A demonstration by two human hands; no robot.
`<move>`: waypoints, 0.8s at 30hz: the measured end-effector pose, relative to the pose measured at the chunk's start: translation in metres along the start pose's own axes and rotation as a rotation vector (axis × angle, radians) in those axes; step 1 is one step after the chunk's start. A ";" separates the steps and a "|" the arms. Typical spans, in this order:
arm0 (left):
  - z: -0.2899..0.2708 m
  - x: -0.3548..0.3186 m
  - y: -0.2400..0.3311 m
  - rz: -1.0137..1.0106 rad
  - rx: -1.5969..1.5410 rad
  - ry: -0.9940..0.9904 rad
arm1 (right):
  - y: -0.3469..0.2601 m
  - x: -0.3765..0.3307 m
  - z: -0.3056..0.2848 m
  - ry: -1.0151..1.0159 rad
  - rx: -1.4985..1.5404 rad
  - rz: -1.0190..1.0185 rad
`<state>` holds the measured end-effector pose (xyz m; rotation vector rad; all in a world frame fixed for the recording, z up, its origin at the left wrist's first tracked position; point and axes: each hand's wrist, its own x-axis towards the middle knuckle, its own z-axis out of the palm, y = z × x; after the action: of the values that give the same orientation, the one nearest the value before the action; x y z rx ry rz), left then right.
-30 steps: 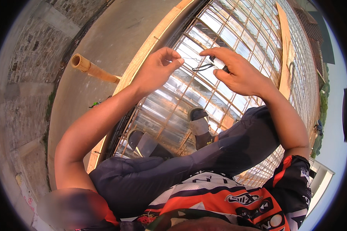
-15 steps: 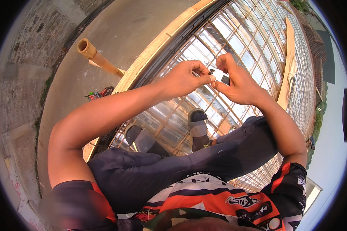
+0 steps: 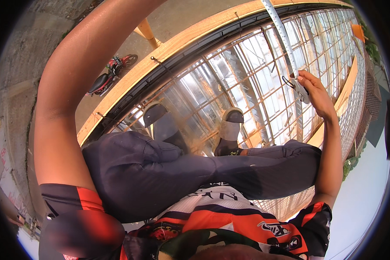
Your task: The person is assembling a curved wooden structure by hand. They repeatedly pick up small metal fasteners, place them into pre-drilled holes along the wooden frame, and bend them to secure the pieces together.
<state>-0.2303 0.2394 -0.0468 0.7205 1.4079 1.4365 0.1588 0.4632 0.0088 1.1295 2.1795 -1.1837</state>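
Observation:
In my right hand [image 3: 318, 96] is a small white-and-black tape measure [image 3: 301, 92], with my fingers closed round its case. A dark wrist loop hangs at its side. Its pale blade [image 3: 281, 32] is drawn out over the rebar grid [image 3: 258, 86] and runs past the wooden edge board out of the top of the picture. My left arm [image 3: 89, 47] stretches up and out over the far-left side. Its hand lies beyond the top edge, so what it holds is hidden.
A long wooden board [image 3: 195, 28] edges the rebar on the left, with a bamboo pole [image 3: 147, 32] beside it. Below on the ground stands a red motorbike [image 3: 112, 74]. My shoes [image 3: 229, 130] rest on the grid. Another plank [image 3: 347, 86] lies at right.
My hands have parted from over the grid. The left has gone up out of view, the right has shifted right with the tape measure, and the blade now stretches out.

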 end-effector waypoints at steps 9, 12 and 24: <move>-0.027 -0.005 -0.156 -0.164 0.680 0.044 | 0.100 0.026 0.016 -0.098 -0.144 0.166; -0.016 -0.021 -0.179 -0.283 0.655 -0.043 | 0.109 0.022 0.026 -0.142 -0.171 0.223; -0.050 -0.008 -0.160 -0.540 0.335 -0.212 | 0.096 0.016 0.028 -0.171 -0.338 0.127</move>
<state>-0.2361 0.1911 -0.2069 0.6125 1.5397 0.6965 0.2263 0.4769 -0.0656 0.9678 2.0463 -0.7885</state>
